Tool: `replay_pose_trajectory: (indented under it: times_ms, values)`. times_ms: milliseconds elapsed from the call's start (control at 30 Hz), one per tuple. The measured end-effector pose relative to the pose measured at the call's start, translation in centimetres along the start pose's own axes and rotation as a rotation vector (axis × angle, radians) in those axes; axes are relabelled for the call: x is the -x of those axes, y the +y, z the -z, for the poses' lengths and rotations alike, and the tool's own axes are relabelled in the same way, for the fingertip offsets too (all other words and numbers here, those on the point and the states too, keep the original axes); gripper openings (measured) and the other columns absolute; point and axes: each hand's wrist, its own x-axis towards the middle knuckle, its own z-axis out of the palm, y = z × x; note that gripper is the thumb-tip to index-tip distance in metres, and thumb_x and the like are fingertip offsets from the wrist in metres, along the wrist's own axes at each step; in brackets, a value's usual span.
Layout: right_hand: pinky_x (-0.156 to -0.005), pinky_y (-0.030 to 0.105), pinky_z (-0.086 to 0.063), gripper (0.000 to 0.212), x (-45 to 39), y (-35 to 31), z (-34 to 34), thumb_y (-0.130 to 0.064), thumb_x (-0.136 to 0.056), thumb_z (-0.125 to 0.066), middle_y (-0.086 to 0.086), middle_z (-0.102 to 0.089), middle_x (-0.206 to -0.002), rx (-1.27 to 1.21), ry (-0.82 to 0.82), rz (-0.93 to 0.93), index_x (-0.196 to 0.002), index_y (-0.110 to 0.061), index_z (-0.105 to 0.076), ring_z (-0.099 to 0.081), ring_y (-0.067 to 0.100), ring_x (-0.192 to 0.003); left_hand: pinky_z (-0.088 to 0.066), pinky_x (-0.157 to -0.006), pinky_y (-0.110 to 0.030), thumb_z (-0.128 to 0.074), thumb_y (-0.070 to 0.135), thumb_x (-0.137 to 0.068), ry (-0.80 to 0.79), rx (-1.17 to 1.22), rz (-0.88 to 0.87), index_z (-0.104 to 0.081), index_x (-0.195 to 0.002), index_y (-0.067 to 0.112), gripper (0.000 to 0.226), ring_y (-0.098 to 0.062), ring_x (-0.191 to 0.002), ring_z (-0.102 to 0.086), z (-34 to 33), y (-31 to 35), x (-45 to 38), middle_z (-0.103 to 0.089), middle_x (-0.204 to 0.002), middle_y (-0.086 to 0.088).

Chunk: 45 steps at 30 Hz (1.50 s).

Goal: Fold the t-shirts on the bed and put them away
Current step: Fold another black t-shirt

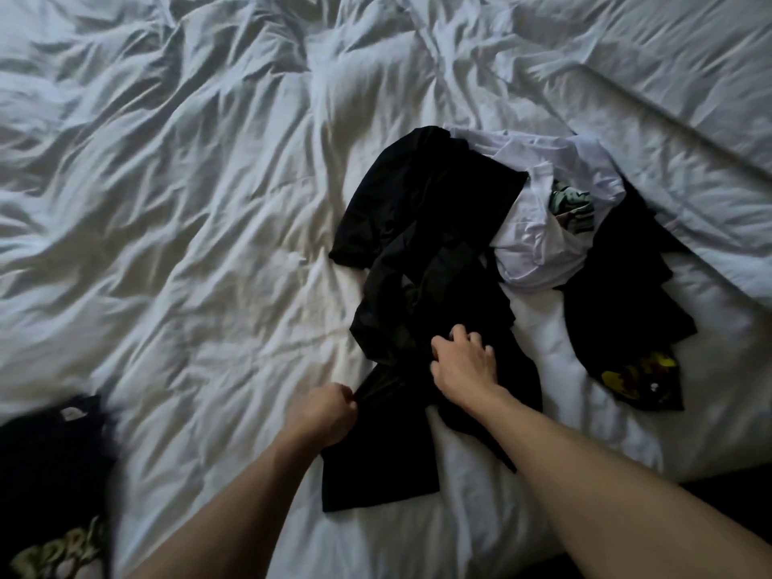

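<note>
A crumpled black t-shirt point(422, 252) lies stretched across the middle of the white bed point(188, 202). My left hand point(323, 413) is a fist that pinches the shirt's near left edge. My right hand point(463, 361) grips a fold of the same shirt a little farther up, fingers curled into the cloth. Behind it a white t-shirt point(539, 227) with a green print is bunched up. Another black t-shirt point(626, 319) with a yellow print lies at the right.
A black t-shirt point(50, 474) with a pale green print lies at the bed's near left corner. The rumpled white duvet covers the left and far side. The bed's right edge point(710, 465) drops to dark floor at the lower right.
</note>
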Motion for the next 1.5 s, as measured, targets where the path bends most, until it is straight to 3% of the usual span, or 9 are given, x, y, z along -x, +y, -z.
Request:
replay_pose_trajectory:
  times_ms: [167,367,500,667,767,933,1167,1367,1500]
  values:
    - [-0.058,0.029,-0.032,0.034,-0.2,-0.4,3.5,-0.02,-0.095,-0.057,0.001,-0.045,-0.066,-0.921,0.315,-0.088,-0.066,-0.017,-0.039,-0.044,0.014,-0.062,-0.049,-0.091,-0.037,-0.052,0.039,-0.095,0.173,0.11,-0.018,-0.05,-0.134,0.02,0.044,-0.026,-0.114,-0.057,0.8,0.7,-0.2,-0.057,-0.129,-0.007]
    - [-0.061,0.028,-0.041,0.029,-1.7,-1.7,14.4,-0.017,-0.097,-0.056,0.005,-0.047,-0.067,-1.576,0.328,-0.105,-0.069,-0.015,-0.047,-0.049,0.017,-0.063,-0.054,-0.085,-0.037,-0.071,0.058,-0.075,0.0,0.598,-0.108,-0.052,-0.125,0.02,0.066,-0.028,-0.106,-0.065,1.0,5.4,-0.5,-0.066,-0.119,-0.007]
    - [-0.07,0.026,-0.048,0.018,-1.0,-1.7,17.9,-0.021,-0.098,-0.058,0.008,-0.06,-0.081,-1.458,0.222,0.091,-0.087,-0.006,-0.06,-0.058,0.017,-0.075,-0.054,-0.093,-0.04,-0.081,0.062,-0.051,0.081,0.97,-0.027,-0.039,-0.129,0.023,0.096,-0.021,-0.111,-0.06,-2.1,8.2,-0.9,-0.058,-0.123,0.0]
    - [-0.053,0.017,-0.049,0.029,0.3,-0.4,13.9,-0.03,-0.091,-0.069,0.001,-0.069,-0.063,-1.251,-0.107,-0.002,-0.089,0.0,-0.068,-0.066,0.011,-0.055,-0.046,-0.077,-0.036,-0.064,0.021,-0.088,0.391,1.042,0.136,-0.057,-0.093,0.014,0.011,-0.025,-0.088,-0.061,-2.3,8.9,-1.9,-0.062,-0.085,-0.002]
    - [-0.049,0.02,-0.05,0.026,1.5,-0.2,8.8,-0.023,-0.086,-0.074,0.004,-0.069,-0.069,-1.094,-0.254,-0.152,-0.096,0.0,-0.068,-0.064,0.015,-0.055,-0.047,-0.076,-0.037,-0.064,0.024,-0.091,0.441,1.172,0.145,-0.06,-0.087,0.013,0.012,-0.026,-0.084,-0.063,-0.8,6.5,-1.9,-0.064,-0.079,-0.003]
    - [-0.064,0.031,-0.058,0.023,2.4,-3.3,8.7,-0.023,-0.094,-0.061,0.011,-0.072,-0.079,-1.571,-0.443,-0.18,-0.099,-0.004,-0.072,-0.068,0.022,-0.063,-0.052,-0.079,-0.045,-0.06,0.042,-0.09,0.529,1.168,0.159,-0.065,-0.093,0.012,0.031,-0.03,-0.084,-0.066,2.2,1.3,1.1,-0.068,-0.084,-0.005]
    - [-0.105,0.041,-0.044,0.047,0.5,-10.9,14.7,-0.043,-0.102,-0.042,0.01,-0.061,-0.134,-1.932,-0.341,0.131,-0.136,-0.013,-0.056,-0.058,0.025,-0.121,-0.055,-0.054,-0.026,-0.049,0.036,-0.101,-0.102,1.593,0.022,-0.071,-0.103,0.006,0.038,-0.021,-0.063,-0.07,11.3,-1.8,8.3,-0.072,-0.081,-0.013]
    - [-0.072,0.025,-0.047,0.035,3.6,-16.4,9.6,-0.045,-0.097,-0.055,0.003,-0.061,-0.1,-1.361,0.011,0.076,-0.113,-0.014,-0.06,-0.058,0.013,-0.09,-0.057,-0.055,-0.026,-0.044,0.025,-0.101,-0.062,1.71,-0.118,-0.067,-0.093,0.003,0.033,-0.022,-0.063,-0.072,18.8,-4.8,11.9,-0.073,-0.076,-0.014]
    - [-0.076,0.021,-0.049,0.051,7.0,-19.4,7.2,-0.063,-0.078,-0.059,-0.008,-0.064,-0.087,-1.249,0.036,0.45,-0.104,-0.02,-0.066,-0.062,0.004,-0.084,-0.05,-0.043,-0.022,-0.03,0.026,-0.107,-0.07,1.948,-0.144,-0.048,-0.078,0.009,0.038,-0.016,-0.043,-0.058,20.3,-7.1,12.3,-0.057,-0.054,-0.008]
